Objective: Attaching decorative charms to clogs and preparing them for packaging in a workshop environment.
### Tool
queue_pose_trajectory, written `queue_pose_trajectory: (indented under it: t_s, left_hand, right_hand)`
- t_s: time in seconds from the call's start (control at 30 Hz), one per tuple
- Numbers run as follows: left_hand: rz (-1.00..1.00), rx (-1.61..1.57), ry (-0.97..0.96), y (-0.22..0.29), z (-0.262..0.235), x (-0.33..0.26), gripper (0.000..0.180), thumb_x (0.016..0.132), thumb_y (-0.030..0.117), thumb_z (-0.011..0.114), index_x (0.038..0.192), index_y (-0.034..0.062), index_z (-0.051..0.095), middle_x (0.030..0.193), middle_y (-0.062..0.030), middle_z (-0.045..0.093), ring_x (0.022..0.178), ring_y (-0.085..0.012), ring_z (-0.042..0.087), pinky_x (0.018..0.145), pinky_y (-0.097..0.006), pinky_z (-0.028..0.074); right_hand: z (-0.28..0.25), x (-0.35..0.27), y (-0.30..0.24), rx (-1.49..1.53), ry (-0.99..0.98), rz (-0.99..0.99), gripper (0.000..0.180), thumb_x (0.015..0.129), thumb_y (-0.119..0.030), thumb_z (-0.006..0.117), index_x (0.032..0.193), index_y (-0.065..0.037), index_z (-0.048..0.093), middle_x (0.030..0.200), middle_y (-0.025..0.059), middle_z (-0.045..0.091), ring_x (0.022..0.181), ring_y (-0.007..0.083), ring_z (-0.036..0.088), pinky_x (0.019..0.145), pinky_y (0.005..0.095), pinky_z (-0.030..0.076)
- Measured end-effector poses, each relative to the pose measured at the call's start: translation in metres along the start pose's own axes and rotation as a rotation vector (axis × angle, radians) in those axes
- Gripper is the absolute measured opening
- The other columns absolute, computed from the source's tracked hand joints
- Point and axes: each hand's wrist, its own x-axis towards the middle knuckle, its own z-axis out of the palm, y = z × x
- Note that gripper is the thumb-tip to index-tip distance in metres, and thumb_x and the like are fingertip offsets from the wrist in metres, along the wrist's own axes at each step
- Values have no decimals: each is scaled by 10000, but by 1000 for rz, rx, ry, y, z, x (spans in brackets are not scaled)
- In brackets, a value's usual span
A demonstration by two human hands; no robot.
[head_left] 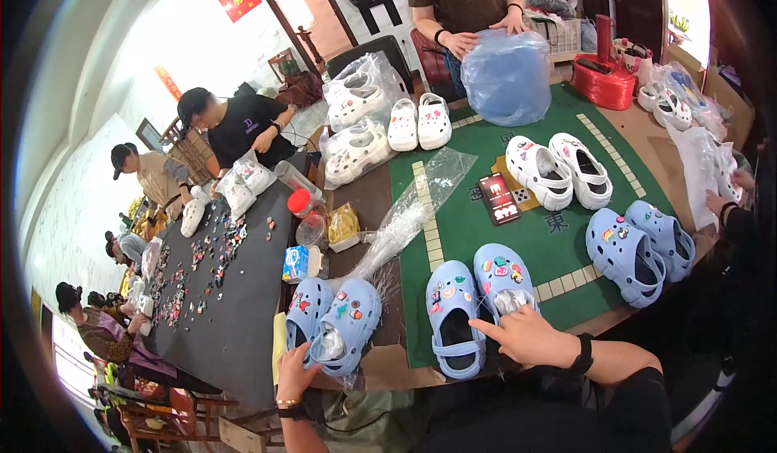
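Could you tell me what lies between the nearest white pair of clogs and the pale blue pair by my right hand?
In the head view, a dark phone lies on the green mat between them.

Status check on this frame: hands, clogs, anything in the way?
Left hand on bagged blue pair. Right hand fingers on stuffed right clog of middle blue pair. Loose plastic bag lies just behind; nothing blocking.

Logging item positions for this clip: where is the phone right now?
In the head view the phone lies on the green mat, right of centre, just left of the white clogs and right of the clear bag.
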Motion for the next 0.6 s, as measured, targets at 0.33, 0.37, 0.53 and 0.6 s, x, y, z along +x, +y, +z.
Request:
queue_pose_trajectory:
  t_s: [0.33, 0.37, 0.53, 0.6]
  left_hand:
    - [41, -20, 63, 10, -11, 12, 498, 673, 228, 817, 1144, 165, 670, 1063, -94, 606, 968, -301, 595, 835, -439, 416]
    - [75, 6, 59, 8, -12, 12, 462, 672, 227, 816, 1112, 164, 688, 1064, -92, 605, 964, -294, 597, 832, -436, 411]
    - [135, -7, 102, 23, -17, 19, 223, 752, 180, 708, 894, 37, 610, 1033, -96, 605, 941, -313, 584, 824, -428, 429]
    - [86, -60, 81, 12, -11, 23, 232, 753, 181, 714, 922, 54, 617, 1039, -95, 600, 975, -316, 576, 834, -438, 416]
  right_hand:
    - [9, 4, -6, -14, 3, -10, 725, 806, -63, 589, 1480, -207, 366, 859, 127, 526, 727, 273, 542, 660, 400, 394]
    - [9, 5, -7, 9, -7, -16, 701, 806, -63, 588, 1463, -213, 396, 860, 128, 524, 726, 274, 541, 655, 402, 396]
    - [18, 11, -8, 41, 8, -38, 600, 797, -79, 603, 1377, -186, 489, 869, 147, 559, 731, 314, 602, 689, 431, 419]
    - [15, 15, -10, 74, -108, 15, 419, 805, -88, 587, 1220, -142, 582, 849, 150, 603, 735, 330, 635, 695, 451, 434]
